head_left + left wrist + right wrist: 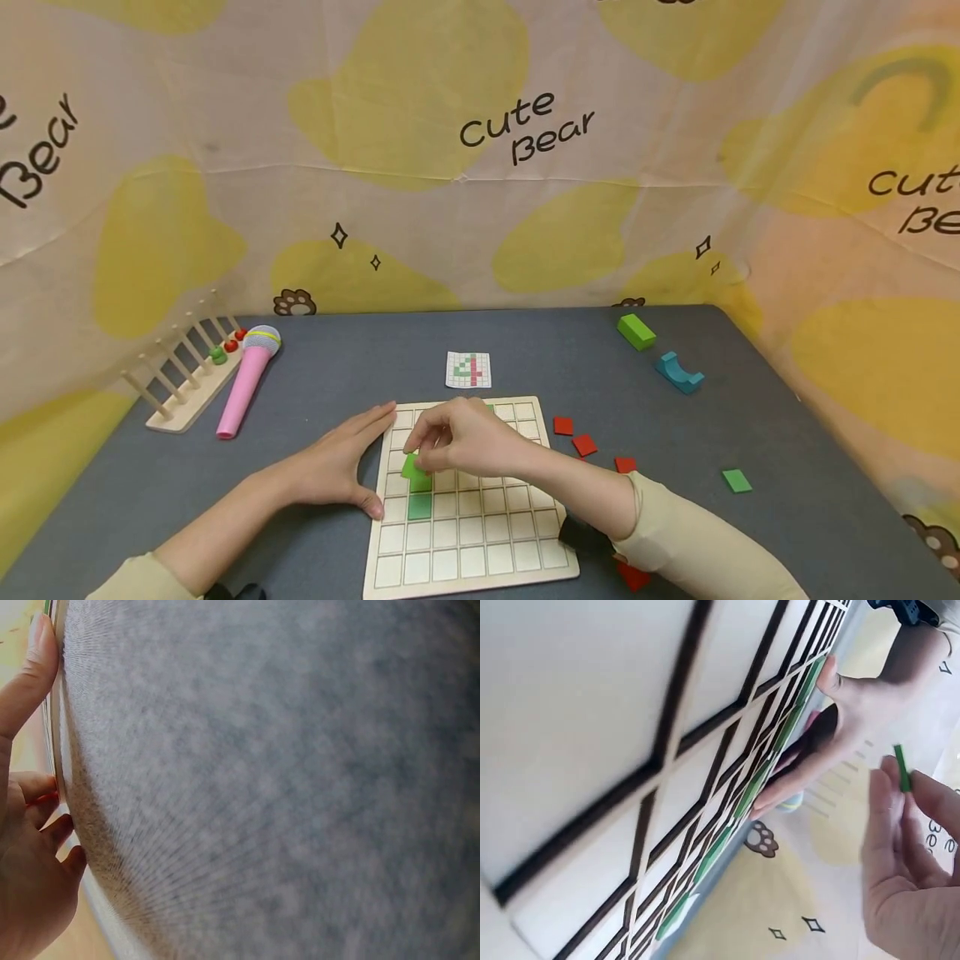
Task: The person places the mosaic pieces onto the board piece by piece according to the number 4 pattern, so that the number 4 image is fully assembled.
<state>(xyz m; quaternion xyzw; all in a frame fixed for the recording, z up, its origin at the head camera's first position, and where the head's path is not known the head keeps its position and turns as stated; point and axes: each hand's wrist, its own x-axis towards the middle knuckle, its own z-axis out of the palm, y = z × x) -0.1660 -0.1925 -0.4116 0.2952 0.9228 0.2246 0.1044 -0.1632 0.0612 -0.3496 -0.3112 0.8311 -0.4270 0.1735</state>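
Note:
A pale wooden board (472, 575) with a grid of square cells lies on the dark table. Over its left part, my right hand (468, 437) pinches a thin green square tile (902, 769) between thumb and fingers, apart from the board in the right wrist view. Below it in the head view, a green tile (420, 506) lies in a cell; further green tiles (751, 787) line the grid. My left hand (330, 467) rests against the board's left edge, thumb and fingers spread along it. The right hand hides part of the grid.
A small pattern card (468, 370) lies behind the board. Red tiles (584, 445) and a loose green tile (737, 481) are to the right, with a green block (636, 332) and a blue arch (679, 372) farther back. Left stand a pink microphone (247, 383) and a peg rack (180, 408).

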